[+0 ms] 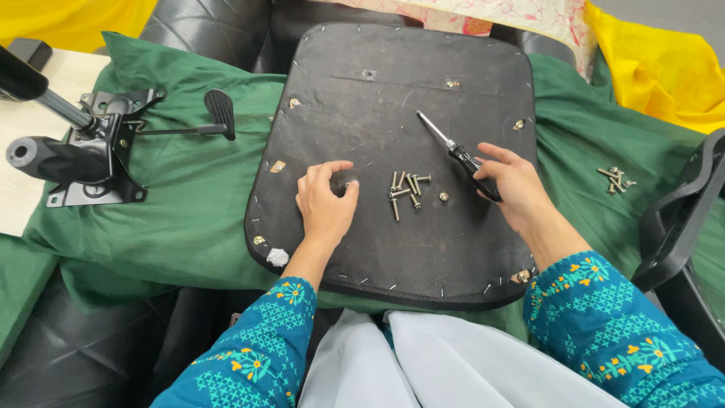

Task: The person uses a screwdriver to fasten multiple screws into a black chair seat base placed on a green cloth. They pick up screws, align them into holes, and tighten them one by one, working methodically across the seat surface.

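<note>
A black chair seat base [362, 91] lies upside down on a green cloth [189, 196]. My left hand [326, 202] rests on it, fingertips pinched around a small screw at a hole near its middle. My right hand [515, 187] grips the black handle of a screwdriver [453, 147] whose metal shaft points up and left over the base. Between my hands lies a cluster of several loose silver screws [405, 190].
A black metal chair tilt mechanism [98, 147] with lever and gas cylinder sits at the left on the cloth. Several more screws [616, 180] lie on the cloth at the right. A black plastic armrest [672, 219] stands at the right edge. Yellow fabric lies behind.
</note>
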